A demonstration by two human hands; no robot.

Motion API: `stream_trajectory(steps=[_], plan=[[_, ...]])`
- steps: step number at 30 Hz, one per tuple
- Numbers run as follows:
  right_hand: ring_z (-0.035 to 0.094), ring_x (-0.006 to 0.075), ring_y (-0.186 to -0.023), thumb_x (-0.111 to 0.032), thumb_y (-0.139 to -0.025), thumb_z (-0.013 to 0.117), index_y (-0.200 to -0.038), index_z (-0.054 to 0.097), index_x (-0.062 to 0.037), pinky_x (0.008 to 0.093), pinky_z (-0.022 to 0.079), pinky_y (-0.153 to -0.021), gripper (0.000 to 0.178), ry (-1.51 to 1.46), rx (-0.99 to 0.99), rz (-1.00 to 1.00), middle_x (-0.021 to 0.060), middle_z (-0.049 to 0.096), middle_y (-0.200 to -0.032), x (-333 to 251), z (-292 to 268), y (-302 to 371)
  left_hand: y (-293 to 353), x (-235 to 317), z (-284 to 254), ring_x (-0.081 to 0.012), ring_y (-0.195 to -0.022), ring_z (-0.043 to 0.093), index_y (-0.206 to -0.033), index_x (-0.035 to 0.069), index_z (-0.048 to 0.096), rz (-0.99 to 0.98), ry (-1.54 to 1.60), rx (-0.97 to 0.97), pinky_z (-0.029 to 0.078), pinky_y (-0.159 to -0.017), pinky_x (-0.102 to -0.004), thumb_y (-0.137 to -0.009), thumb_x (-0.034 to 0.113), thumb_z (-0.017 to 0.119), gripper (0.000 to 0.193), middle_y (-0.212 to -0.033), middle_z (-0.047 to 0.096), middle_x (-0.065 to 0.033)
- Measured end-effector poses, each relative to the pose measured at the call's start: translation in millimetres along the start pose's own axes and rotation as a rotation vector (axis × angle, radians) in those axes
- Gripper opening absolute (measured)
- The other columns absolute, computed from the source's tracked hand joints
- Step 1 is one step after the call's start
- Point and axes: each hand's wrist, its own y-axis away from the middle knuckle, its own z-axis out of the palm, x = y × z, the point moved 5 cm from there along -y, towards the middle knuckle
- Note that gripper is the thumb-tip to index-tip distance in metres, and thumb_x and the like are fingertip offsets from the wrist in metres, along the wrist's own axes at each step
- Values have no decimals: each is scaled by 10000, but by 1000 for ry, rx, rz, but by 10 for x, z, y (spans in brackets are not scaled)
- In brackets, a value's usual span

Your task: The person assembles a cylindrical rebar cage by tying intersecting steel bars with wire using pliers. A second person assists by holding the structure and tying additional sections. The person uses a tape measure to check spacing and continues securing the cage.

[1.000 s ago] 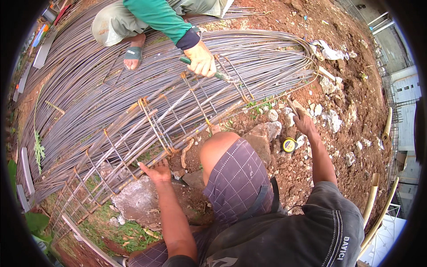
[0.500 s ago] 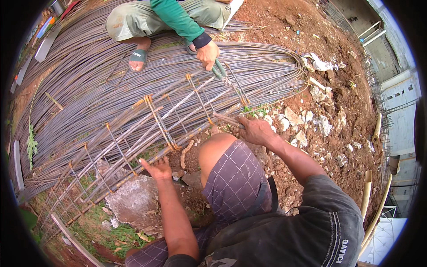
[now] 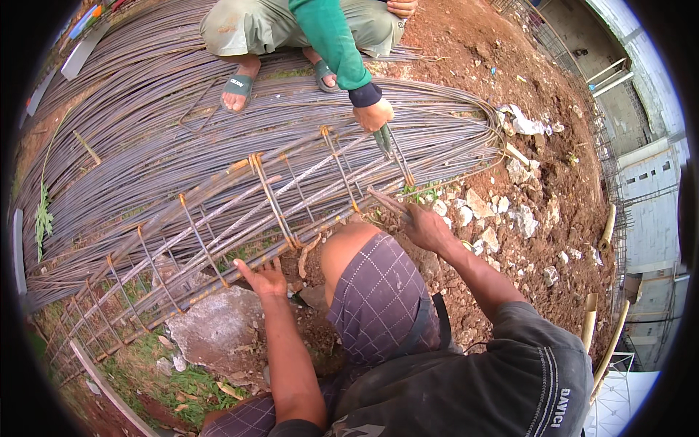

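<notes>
A long rusty rebar cage (image 3: 211, 247) with square stirrups lies slantwise in front of me. My left hand (image 3: 263, 280) is at its near lower bar, thumb spread apart and fingers not wrapped round anything; whether the fingertips touch the bar I cannot tell. My right hand (image 3: 428, 227) is closed round the handles of a pair of pincers (image 3: 389, 202), whose head points at the near bar close to the cage's right end. Across from me, a co-worker's hand (image 3: 373, 115) in a green sleeve holds green-handled pincers (image 3: 382, 140) at the far side of that end.
Beneath and beyond the cage spreads a big bundle of bent steel rods (image 3: 145, 131). The co-worker squats on it in sandals (image 3: 237, 89). A large grey stone (image 3: 218, 324) sits below the cage's near side. White rubble (image 3: 477, 204) and brown soil lie to the right.
The co-worker's arm and pincers have shifted right and down, the pincers now upright by the end stirrup. My view has shifted a little. Both my hands keep nearly the same places along the cage.
</notes>
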Motion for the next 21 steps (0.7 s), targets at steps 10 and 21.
stream_trajectory(steps=[10,21], plan=[[659,366,-852,-169,-956,442,-1264,470,40,404,557,-613,374,261,-115,105,285,560,-1154,57,-141,-199,-35,-10,-34,-275,-1437,122,-1498,95,49,-33,1,-99,154,-1174,-448,-736,679,656,1136,-1546,105,-132],[668,370,-869,-99,-922,432,-1337,411,40,425,563,-731,439,450,-63,-48,257,614,-1023,-3,-315,-304,30,54,15,-274,-1453,22,-1509,179,-27,-14,-16,-74,139,-1179,-451,-750,676,645,1129,-1561,-15,-138]])
